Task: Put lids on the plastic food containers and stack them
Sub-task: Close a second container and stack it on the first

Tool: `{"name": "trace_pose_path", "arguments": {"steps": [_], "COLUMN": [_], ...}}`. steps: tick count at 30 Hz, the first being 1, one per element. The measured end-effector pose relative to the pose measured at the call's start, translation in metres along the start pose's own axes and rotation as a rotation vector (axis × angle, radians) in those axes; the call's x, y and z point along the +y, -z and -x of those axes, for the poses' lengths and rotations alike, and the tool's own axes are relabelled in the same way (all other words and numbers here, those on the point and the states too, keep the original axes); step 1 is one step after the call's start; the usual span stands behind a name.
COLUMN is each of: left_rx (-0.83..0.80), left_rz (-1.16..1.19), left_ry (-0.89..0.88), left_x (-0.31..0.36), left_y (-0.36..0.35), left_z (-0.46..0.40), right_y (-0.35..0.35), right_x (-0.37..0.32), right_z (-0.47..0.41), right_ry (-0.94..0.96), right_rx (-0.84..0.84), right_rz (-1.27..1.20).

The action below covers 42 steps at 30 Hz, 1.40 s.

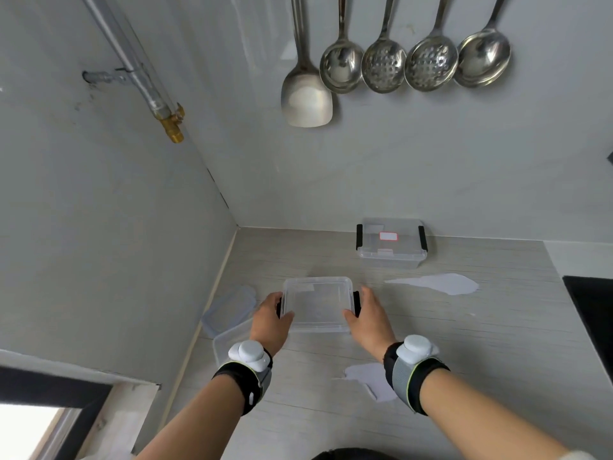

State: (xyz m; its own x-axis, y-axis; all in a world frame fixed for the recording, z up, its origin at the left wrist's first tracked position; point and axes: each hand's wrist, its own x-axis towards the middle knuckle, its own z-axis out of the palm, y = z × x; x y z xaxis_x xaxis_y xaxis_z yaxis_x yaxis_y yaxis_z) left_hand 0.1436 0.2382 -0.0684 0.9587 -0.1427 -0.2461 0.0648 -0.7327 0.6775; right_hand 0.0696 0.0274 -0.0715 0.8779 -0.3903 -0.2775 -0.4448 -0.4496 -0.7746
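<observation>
A clear lidded container (317,303) with black side clips sits in front of me on the counter. My left hand (270,318) grips its left side at the clip, thumb on the lid. My right hand (368,318) grips its right side the same way. A second clear container (391,242) with its lid clipped shut and a red-edged label stands farther back by the wall. To the left, a loose bluish lid (229,308) lies by the wall, and an open clear container (230,343) is partly hidden behind my left wrist.
The counter (464,343) meets walls at the back and left. Pale patches mark its surface at right and near my right wrist. A black hob (593,310) lies at the right edge. Metal ladles and a spatula (306,91) hang on the back wall; a pipe with a brass valve (172,122) is at the left.
</observation>
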Motion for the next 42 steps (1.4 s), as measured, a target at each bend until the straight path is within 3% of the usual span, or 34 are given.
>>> {"name": "trace_pose_path", "arguments": {"steps": [7, 13, 27, 34, 42], "left_rx": [-0.113, -0.029, 0.005, 0.013, -0.074], "left_rz": [-0.035, -0.001, 0.019, 0.091, 0.204], "left_ry": [0.095, 0.128, 0.077, -0.059, -0.296], "left_x": [0.0, -0.003, 0.003, 0.035, 0.088], "left_y": [-0.003, 0.001, -0.007, -0.023, -0.041], "left_z": [-0.007, -0.007, -0.002, -0.005, -0.017], "right_y": [-0.003, -0.005, -0.009, 0.005, 0.058], "right_x": [0.009, 0.006, 0.013, 0.022, 0.022], "right_z": [-0.003, -0.003, 0.003, 0.006, -0.022], "right_ry": [-0.095, -0.031, -0.015, 0.033, 0.151], "right_rx": [-0.027, 0.058, 0.027, 0.358, 0.586], "right_rz": [-0.096, -0.051, -0.094, -0.23, -0.324]}}
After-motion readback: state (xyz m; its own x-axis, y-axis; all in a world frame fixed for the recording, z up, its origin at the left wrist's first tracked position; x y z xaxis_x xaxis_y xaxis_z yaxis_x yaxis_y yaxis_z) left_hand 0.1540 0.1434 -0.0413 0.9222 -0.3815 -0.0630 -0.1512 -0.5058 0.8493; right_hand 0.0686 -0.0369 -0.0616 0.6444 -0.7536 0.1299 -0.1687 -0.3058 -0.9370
